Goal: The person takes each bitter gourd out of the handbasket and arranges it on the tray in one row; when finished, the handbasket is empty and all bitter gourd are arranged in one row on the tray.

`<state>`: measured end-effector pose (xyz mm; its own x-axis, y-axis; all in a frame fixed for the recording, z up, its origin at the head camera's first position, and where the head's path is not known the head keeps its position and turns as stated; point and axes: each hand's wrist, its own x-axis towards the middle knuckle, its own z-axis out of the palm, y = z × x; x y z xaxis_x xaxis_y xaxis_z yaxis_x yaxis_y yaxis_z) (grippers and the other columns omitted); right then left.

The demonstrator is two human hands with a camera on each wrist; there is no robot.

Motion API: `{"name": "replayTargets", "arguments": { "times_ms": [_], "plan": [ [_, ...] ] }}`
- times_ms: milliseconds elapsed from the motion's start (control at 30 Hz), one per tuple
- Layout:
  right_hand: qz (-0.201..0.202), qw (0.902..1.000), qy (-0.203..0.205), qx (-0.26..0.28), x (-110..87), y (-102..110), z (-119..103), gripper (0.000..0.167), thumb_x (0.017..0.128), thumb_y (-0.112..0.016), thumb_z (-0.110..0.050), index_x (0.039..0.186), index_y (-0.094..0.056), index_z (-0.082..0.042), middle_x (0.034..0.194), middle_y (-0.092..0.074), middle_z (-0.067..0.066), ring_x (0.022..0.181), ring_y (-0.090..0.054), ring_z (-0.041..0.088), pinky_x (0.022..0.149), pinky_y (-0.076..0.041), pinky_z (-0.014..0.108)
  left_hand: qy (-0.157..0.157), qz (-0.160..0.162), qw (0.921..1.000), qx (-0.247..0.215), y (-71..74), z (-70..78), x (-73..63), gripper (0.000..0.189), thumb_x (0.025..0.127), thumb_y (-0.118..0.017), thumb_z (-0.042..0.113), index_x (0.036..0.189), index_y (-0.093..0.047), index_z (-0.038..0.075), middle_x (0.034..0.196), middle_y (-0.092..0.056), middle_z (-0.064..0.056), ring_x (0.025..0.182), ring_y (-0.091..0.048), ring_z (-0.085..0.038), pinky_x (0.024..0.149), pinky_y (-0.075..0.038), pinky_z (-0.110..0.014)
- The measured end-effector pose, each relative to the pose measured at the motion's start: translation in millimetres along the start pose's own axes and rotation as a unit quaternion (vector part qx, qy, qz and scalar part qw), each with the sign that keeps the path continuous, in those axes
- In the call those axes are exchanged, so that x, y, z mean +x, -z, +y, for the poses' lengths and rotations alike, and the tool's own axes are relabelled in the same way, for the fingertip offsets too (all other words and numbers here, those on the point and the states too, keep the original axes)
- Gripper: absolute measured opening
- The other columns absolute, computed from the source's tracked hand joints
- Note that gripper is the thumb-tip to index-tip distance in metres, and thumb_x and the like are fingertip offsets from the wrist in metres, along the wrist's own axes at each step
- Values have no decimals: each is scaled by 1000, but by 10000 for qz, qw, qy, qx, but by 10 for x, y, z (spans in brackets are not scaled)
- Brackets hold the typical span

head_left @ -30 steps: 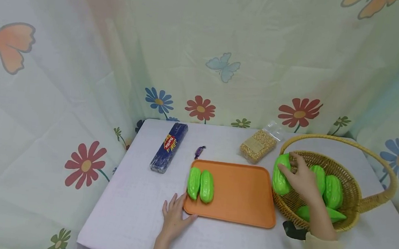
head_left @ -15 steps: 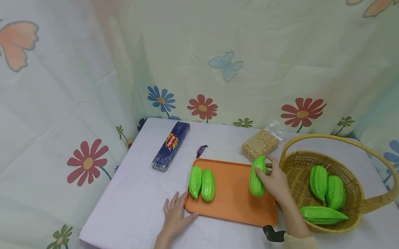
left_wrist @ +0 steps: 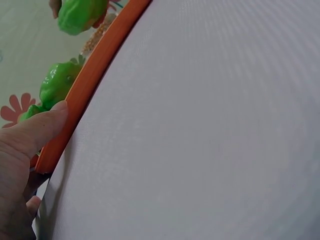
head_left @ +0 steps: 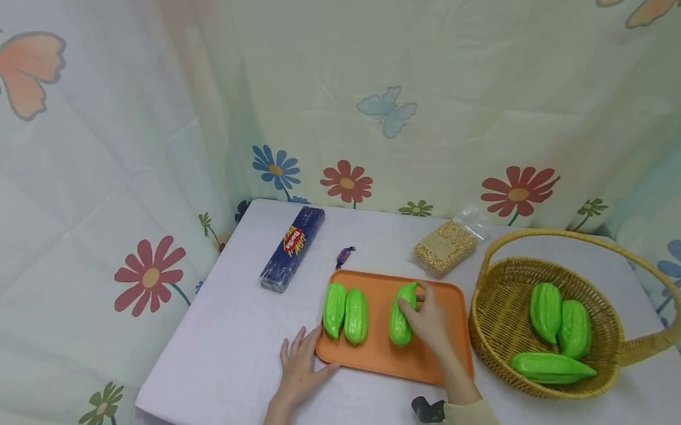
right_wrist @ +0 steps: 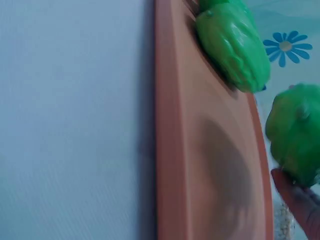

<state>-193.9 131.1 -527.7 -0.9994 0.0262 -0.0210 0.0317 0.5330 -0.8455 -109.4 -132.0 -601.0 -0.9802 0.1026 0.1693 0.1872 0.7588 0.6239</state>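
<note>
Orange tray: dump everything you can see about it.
The orange tray is plain and rectangular, with rounded corners and a low raised rim; it looks like smooth plastic. It lies on the white table, beside the wicker basket; whether those two touch is unclear. Two green gourds lie side by side toward its left end. The left grip touches its near-left corner. A third gourd, held in the right grip, hangs above it, shadow below.

Beyond the tray (head_left: 376, 357), markings on the candy (head_left: 344, 257) and the bag (head_left: 445, 248) are too small to read. Over the tray, the right hand (head_left: 431, 325) partly hides a green vegetable (head_left: 400, 322); the right wrist view crops both. Beside the tray, the left hand (head_left: 298, 374) is cropped in its wrist view.
</note>
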Motion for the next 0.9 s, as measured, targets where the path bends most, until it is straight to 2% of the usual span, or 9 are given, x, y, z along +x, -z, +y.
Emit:
{"name": "replayTargets", "arguments": {
  "times_ms": [133,233,500,900],
  "plan": [
    [198,9994,-33,-297,24,-116,4,63,85,-62,-25,132,-30,3,110,-55,31,97,-56,41,78,-48,48,48,-41,10000,-18,17,18,-2,82,78,-59,59,140,-36,11,138,-43,-6,133,-22,-33,102,1,-58],
    [210,9993,12,-301,37,-187,-5,63,83,-64,-24,130,-32,3,106,-57,30,94,-57,40,75,-49,47,46,-39,10000,-5,17,16,0,82,78,-59,59,140,-36,11,138,-43,-6,133,-22,-33,102,1,-58],
    [106,9992,123,-366,71,-333,-11,64,83,-65,-23,131,-32,5,105,-58,29,95,-56,40,79,-47,49,24,1,10000,-3,6,-4,6,82,77,-59,59,140,-37,11,138,-43,-5,133,-22,-33,102,1,-58],
    [6,9991,279,-313,137,-482,16,64,85,-63,-25,132,-31,5,103,-58,25,93,-57,37,77,-47,47,-47,90,9999,61,-19,-23,2,82,77,-60,59,140,-37,11,137,-45,-7,132,-24,-35,101,0,-60]
  ]
}}
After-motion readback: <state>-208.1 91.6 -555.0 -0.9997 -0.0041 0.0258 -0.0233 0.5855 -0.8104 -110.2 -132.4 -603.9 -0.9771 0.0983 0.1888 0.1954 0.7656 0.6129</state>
